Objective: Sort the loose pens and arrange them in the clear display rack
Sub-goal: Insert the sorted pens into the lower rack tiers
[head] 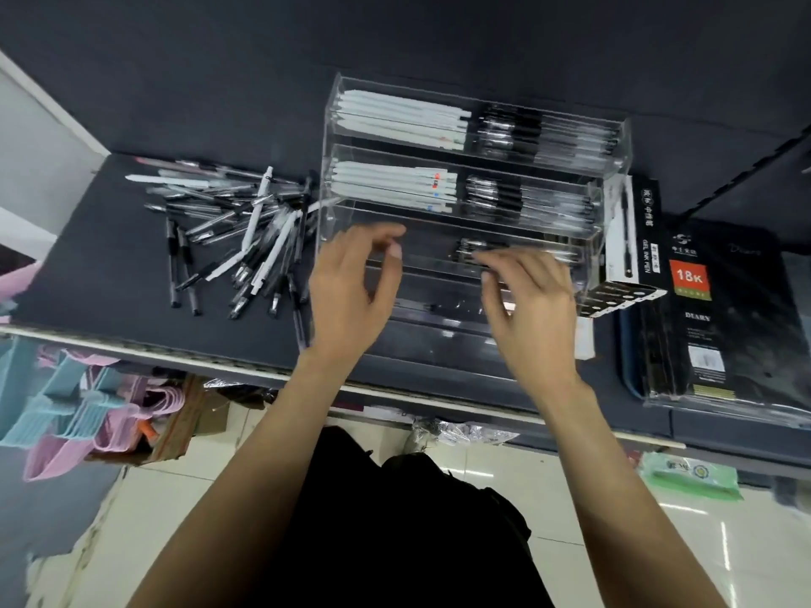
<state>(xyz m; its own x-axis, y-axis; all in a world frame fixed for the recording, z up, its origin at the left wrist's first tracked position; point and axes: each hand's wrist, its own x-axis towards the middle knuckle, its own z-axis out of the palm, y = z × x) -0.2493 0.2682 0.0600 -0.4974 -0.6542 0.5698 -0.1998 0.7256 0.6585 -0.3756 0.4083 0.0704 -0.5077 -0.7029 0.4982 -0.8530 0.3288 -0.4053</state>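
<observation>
Pens (228,239) lie heaped left of the rack (474,204), whose two far tiers are filled and third barely started, while left hand (351,287) hovers loose and right hand (526,300) pinches a clear pen.

Loose pens (237,239) are lying on the shelf (87,274), left of the display rack (461,204). A pen box (632,239) and diary packs (724,318) are sitting to its right.
</observation>
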